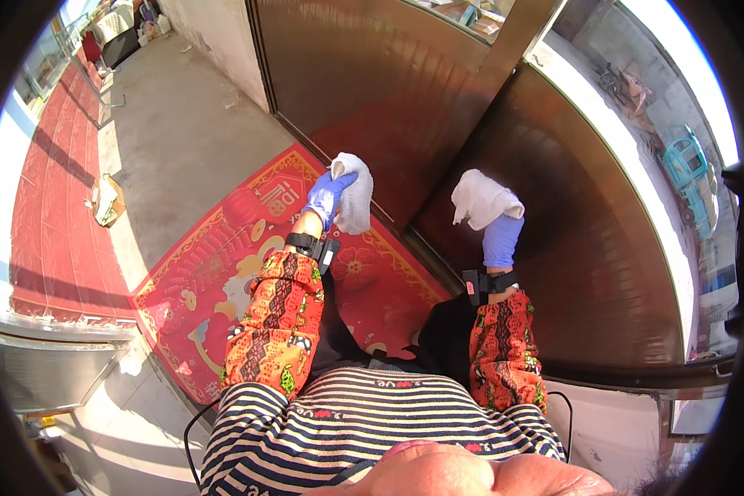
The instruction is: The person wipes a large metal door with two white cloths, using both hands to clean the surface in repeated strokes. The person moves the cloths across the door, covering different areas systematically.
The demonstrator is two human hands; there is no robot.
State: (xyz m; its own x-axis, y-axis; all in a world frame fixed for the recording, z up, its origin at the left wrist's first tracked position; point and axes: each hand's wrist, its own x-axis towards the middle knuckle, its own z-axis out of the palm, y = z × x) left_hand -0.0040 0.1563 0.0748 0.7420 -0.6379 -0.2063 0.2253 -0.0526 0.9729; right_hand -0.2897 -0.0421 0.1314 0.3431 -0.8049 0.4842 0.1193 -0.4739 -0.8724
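Observation:
My left hand (pixel 327 197), in a blue glove, holds a folded white cloth (pixel 355 195) that hangs down past the fingers, above a red doormat (pixel 242 214). To the right, my right hand (pixel 502 239), gloved in blue too, has a second white cloth (pixel 485 199) draped over its fingers. This cloth is in front of a dark brown door panel (pixel 570 248); whether it touches the surface I cannot tell. The cloth hides most of the right fingers. Another brown panel (pixel 378 74) with reflections stands ahead, beyond both hands.
Concrete floor (pixel 192 124) stretches past the mat beside a pale wall (pixel 214 46). Red tiles (pixel 56 217) lie at the left, with a crumpled item (pixel 106 201) at their edge. A turquoise toy-like vehicle (pixel 688 164) shows through the glass at the right.

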